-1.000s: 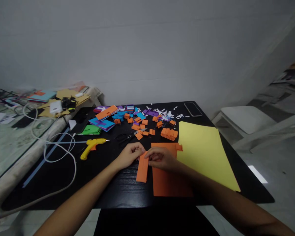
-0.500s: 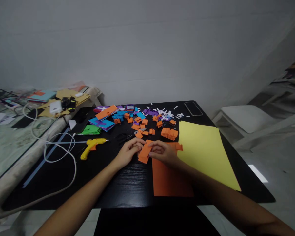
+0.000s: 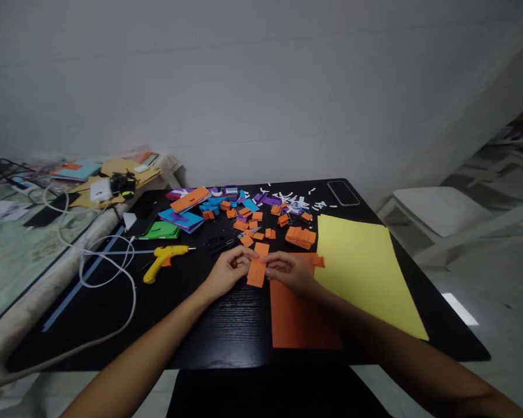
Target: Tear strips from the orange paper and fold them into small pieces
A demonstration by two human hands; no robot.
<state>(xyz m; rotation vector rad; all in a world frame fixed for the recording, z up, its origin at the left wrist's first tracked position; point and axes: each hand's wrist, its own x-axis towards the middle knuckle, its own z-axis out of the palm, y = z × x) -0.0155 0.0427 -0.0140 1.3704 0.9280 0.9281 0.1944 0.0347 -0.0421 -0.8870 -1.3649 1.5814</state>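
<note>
Both hands pinch a folded orange paper strip [image 3: 257, 267] over the black table [image 3: 226, 331]. My left hand [image 3: 227, 273] grips its left edge with curled fingers. My right hand [image 3: 290, 271] holds its right edge and rests over a larger orange sheet [image 3: 298, 322]. Just beyond the hands lie black scissors [image 3: 226, 241] and a stack of small orange folded pieces [image 3: 300, 236].
A big yellow sheet [image 3: 364, 270] lies at the right. A yellow glue gun [image 3: 163, 258] with a white cable [image 3: 113, 278] is at the left. Coloured paper scraps [image 3: 239, 206], a green stack [image 3: 161, 230] and a phone [image 3: 343, 193] sit at the back.
The long orange strip that lay flat between my hands has been folded up shorter and lifted slightly towards the back of the table. Both hands stayed on it.
</note>
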